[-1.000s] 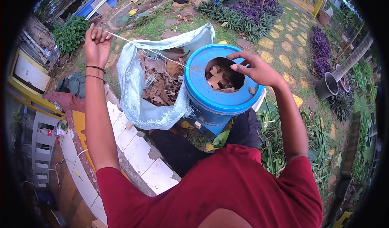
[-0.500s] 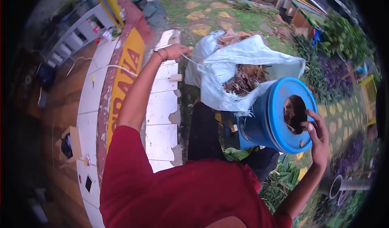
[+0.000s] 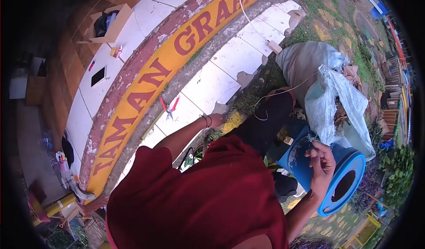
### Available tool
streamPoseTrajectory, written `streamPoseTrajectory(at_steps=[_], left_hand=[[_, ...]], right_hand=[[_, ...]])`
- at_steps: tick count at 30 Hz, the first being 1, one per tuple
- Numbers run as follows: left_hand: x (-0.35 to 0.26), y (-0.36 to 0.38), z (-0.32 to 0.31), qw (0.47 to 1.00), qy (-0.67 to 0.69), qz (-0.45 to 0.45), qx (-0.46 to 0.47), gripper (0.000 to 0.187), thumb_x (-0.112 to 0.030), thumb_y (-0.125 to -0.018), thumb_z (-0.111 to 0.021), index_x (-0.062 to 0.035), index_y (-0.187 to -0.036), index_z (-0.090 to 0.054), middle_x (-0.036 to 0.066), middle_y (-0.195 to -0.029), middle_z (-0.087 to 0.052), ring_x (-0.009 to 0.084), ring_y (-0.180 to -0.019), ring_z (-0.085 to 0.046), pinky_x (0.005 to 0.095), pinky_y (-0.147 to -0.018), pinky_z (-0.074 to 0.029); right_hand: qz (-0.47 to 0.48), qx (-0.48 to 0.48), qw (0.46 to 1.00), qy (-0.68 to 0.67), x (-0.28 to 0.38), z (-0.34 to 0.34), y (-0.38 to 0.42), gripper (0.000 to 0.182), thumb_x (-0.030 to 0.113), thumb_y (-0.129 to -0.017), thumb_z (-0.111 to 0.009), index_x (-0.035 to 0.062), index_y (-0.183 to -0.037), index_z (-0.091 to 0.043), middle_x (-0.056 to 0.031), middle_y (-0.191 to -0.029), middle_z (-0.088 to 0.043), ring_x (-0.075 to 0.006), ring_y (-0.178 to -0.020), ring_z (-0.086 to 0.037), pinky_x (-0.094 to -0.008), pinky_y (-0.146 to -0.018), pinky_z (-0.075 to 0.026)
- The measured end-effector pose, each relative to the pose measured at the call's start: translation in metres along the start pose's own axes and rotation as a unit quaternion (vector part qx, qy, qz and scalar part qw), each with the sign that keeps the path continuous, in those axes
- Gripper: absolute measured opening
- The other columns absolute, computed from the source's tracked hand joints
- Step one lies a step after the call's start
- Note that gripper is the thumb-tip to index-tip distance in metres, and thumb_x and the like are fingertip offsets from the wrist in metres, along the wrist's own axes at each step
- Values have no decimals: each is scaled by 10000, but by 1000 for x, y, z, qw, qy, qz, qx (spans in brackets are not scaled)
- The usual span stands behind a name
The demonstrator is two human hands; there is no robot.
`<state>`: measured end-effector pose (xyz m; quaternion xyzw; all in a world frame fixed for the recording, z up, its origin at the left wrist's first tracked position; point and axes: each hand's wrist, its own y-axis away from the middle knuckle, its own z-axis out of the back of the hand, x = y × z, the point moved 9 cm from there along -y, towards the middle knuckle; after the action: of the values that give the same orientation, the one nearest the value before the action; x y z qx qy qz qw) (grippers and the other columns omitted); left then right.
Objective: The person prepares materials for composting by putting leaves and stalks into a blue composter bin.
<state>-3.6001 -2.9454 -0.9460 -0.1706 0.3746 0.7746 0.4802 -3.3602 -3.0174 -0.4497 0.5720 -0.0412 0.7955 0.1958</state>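
My left hand (image 3: 216, 120), with dark bands at the wrist, is low beside the edge of the white-tiled ledge (image 3: 221, 74). Its fingers cannot be made out. Loosely curled with its fingers apart, my right hand (image 3: 323, 162) is over the side of the blue drum (image 3: 305, 154) and holds nothing visible. A round hole shows in the drum's lid (image 3: 354, 174). The white woven sack (image 3: 316, 63) leans behind the drum, brown leaves partly visible at its mouth. From the sack a thin pale wire (image 3: 283, 91) curves down to a loose end near my knee. Red-handled pruning shears (image 3: 169, 109) lie on the ledge.
A yellow lettered wall (image 3: 177, 59) curves along the ledge. A white cable ends at a small block (image 3: 274, 47) on the tiles. Beyond the wall are a cardboard box (image 3: 116, 25) and a phone (image 3: 98, 77). Plants (image 3: 396, 174) grow at the right.
My left hand has let go of the wire at the sack and come back toward my body. My right hand has moved off the drum's lid hole. The view has swung left.
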Motion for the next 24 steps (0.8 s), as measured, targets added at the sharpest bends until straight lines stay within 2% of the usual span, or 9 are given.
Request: streamPoseTrajectory(at_steps=[2,5,7,10,13,16,17,21,24], left_hand=[[13,73,-91,952,193,206,122,422,-371,-961,-503,-41,-1170,-661,202,-1153,-672,343,-1075,-639,440,-946,-486],[7,138,-193,946,137,161,245,396,-337,-959,-509,-45,-1179,-660,190,-1100,-689,315,-1084,-647,411,-937,-499],[30,182,-268,813,401,323,271,343,-276,-923,-571,-53,-1165,-665,179,-1104,-684,315,-1065,-654,395,-922,-513],[64,194,-270,752,504,397,153,317,-262,-960,-539,-64,-1189,-634,76,-1000,-699,241,-720,-716,445,-685,-585],[91,157,-214,998,16,60,-13,338,-315,-935,-570,-55,-1128,-666,133,-1032,-705,274,-881,-693,392,-793,-556],[174,207,-144,836,391,303,-239,381,-405,-922,-552,-53,-984,-684,124,-962,-702,339,-956,-655,394,-914,-497],[228,210,-170,870,326,356,-97,347,-374,-932,-523,-73,-945,-695,148,-957,-701,334,-1010,-652,418,-933,-478],[322,306,-153,733,206,640,-100,570,-452,-881,-588,-183,-1367,-461,179,-1417,-462,391,-1331,-416,529,-1094,-340],[330,317,-142,702,295,637,-120,936,-648,-793,-642,-112,-1486,-312,256,-1529,-264,450,-1422,-246,540,-1143,-275]], right_hand=[[-38,55,998,-20,-16,-30,-9,301,79,-950,-628,29,-1246,-614,-13,-889,-639,-47,-722,-492,-205,-665,-393],[-55,124,990,28,-29,-65,-12,395,38,-931,-624,53,-1322,-570,-42,-1043,-617,-88,-839,-546,-235,-750,-446],[-46,164,982,79,-38,-81,-12,448,13,-920,-620,66,-1358,-545,-56,-1129,-595,-113,-910,-568,-252,-803,-469],[-115,186,966,136,-65,-81,-12,488,-28,-904,-607,72,-1375,-524,-63,-1193,-566,-133,-977,-575,-265,-861,-473],[-134,207,958,149,-84,-84,-19,478,-25,-909,-604,71,-1371,-526,-60,-1183,-577,-127,-968,-573,-266,-860,-470],[-144,235,948,158,-86,-101,-27,464,-12,-914,-608,71,-1364,-530,-62,-1195,-585,-123,-978,-585,-276,-866,-469],[-145,236,947,161,-87,-103,-29,464,-12,-914,-608,71,-1364,-530,-62,-1195,-585,-123,-978,-585,-276,-866,-469],[-179,284,919,209,-90,-123,-37,451,11,-922,-617,71,-1360,-532,-63,-1238,-581,-121,-989,-609,-285,-882,-464],[-212,295,911,194,-102,-119,-30,436,36,-930,-623,65,-1355,-533,-65,-1245,-590,-121,-990,-615,-288,-892,-463]])
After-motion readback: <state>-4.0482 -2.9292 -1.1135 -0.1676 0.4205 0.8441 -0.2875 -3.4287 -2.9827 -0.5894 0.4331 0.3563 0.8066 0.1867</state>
